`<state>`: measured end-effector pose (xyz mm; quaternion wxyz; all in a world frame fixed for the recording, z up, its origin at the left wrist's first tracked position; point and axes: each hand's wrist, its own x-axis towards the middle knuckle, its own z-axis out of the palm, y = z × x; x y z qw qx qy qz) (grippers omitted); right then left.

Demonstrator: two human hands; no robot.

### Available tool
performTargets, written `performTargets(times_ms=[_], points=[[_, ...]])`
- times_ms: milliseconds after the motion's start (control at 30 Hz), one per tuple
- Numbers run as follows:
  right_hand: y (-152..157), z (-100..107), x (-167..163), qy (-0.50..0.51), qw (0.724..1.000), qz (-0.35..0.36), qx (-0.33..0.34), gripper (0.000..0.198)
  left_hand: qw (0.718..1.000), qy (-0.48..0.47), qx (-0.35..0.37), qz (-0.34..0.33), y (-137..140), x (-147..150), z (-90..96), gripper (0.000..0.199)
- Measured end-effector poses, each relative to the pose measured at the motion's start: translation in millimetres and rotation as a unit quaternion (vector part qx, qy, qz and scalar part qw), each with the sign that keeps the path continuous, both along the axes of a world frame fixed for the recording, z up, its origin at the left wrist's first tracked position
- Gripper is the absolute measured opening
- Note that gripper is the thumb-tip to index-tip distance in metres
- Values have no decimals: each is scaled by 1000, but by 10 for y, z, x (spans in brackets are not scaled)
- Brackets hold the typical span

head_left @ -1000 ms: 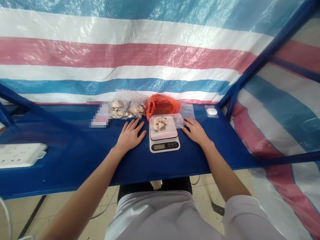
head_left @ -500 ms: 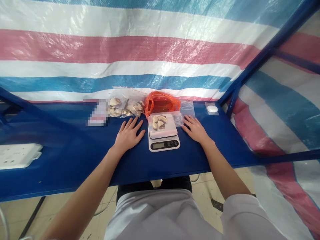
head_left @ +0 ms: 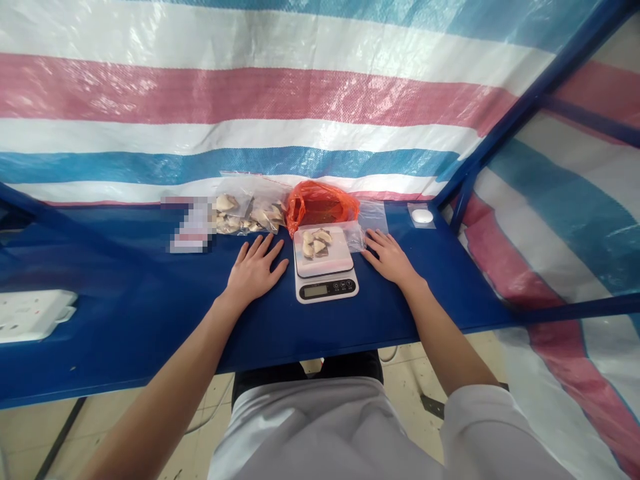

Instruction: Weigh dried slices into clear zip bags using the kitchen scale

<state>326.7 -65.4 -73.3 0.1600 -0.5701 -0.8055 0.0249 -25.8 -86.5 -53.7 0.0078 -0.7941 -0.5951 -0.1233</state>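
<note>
My left hand (head_left: 254, 270) lies flat on the blue table with its fingers spread, left of a white digital kitchen scale (head_left: 327, 291). On the scale's plate rests a clear bag holding several pale, dark-edged slices (head_left: 317, 244), perhaps dried mushroom. My right hand (head_left: 390, 259) is also flat and open, to the scale's right, its fingertips by the edge of clear plastic. Just beyond my left fingertips are clear bags of similar slices (head_left: 245, 217). Behind the scale sits an open red plastic bag (head_left: 323, 203); its contents are hard to make out.
A white power strip (head_left: 37, 315) lies at the table's left. A blurred-out packet or paper (head_left: 193, 227) is at back left. At back right is a white rounded item (head_left: 423, 216) in a small clear bag. Striped sheeting (head_left: 250, 97) and blue frame bars (head_left: 500, 140) enclose the table (head_left: 150, 300).
The view has shifted very slightly, so everything sits a little further left. My hands and the things on the table have stayed in place.
</note>
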Motion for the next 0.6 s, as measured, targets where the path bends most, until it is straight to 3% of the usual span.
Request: performTargets(times_ms=[367,600], points=[[5,-4,17,40,999,9,20,47,999,-46,26,-8,0,-23,-11,55],[-14,203,16,214,976,16,44,40,990,-112,76,-38,36,4,93,48]])
